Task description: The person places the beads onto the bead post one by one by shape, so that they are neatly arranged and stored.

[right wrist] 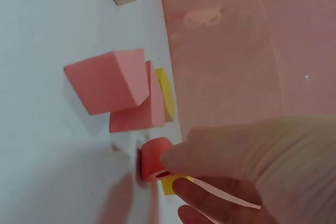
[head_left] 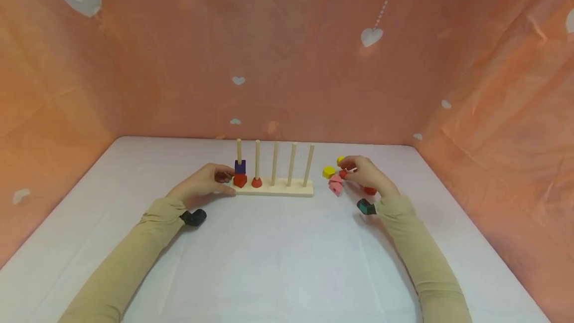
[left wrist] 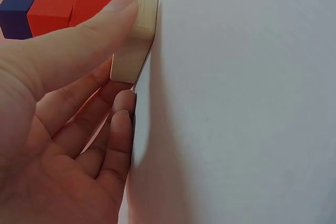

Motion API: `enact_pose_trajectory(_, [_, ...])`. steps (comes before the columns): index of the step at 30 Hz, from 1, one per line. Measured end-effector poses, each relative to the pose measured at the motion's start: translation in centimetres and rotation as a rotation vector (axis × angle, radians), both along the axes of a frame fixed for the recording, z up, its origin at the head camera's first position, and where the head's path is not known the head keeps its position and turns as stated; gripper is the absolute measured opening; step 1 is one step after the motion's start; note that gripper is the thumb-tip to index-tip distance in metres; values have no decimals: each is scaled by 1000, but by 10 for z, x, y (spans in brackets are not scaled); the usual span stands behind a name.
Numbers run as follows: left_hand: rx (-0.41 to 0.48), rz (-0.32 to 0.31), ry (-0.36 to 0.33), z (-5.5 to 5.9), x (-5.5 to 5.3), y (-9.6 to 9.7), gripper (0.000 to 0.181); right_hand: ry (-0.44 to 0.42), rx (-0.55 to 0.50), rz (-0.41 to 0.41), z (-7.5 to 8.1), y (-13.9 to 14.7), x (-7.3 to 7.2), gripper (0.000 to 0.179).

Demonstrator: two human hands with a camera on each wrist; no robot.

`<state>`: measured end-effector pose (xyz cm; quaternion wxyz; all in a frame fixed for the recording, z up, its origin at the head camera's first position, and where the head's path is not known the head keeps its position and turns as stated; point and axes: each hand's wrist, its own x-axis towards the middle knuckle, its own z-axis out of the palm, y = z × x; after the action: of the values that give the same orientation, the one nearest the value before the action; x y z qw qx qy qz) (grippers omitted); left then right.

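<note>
Pinkish-orange cloth (head_left: 278,54) printed with pale hearts is rising along the back and both sides of the white table (head_left: 278,253). Between two tan sleeves (head_left: 423,243), a broad stretch of white is giving room for moving in front of the wooden peg board (head_left: 287,191), which is standing well in from the far edge. Its leftmost peg is carrying a dark blue block (head_left: 240,167) above red blocks (head_left: 240,181); the next is holding one red piece (head_left: 256,182). The left hand (head_left: 204,181) is gripping the board's left end, thumb lying along the front, fingers curling behind. Past a gap on the right, yellow pieces (head_left: 329,172) and pink blocks (right wrist: 105,82) are lying. Beside them, the right hand (head_left: 365,173) is reaching with parted fingers, its thumb overlapping a red bead (right wrist: 151,156); whether they are touching cannot be told.
</note>
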<state>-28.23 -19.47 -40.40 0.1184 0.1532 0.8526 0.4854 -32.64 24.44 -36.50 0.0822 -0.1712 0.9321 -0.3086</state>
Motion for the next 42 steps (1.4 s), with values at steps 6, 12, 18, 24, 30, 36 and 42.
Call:
enact_pose_trajectory(6, [-76,-8,74,4,-3,0,60,-9,17,-12,-1,1,-5,31])
enact_pose_trajectory(12, [-52,-2,60,3,-6,0,61,-19,51,-30,-2,1,-7,28])
enact_pose_trajectory(18, [-31,-3,48,4,-5,1,61,-35,67,-49,-2,0,-5,33])
enact_pose_trajectory(24, [-41,-17,52,4,-4,1,59,-31,75,-57,-1,1,-4,35])
enact_pose_trajectory(30, [-25,-16,41,3,-3,1,59,-31,39,-35,-1,2,-5,36])
enact_pose_trajectory(36, [-18,-17,28,4,0,2,59,8,1,7,-1,4,-4,38])
enact_pose_trajectory(42, [-22,-20,30,2,0,1,59,72,-63,21,9,3,-1,39])
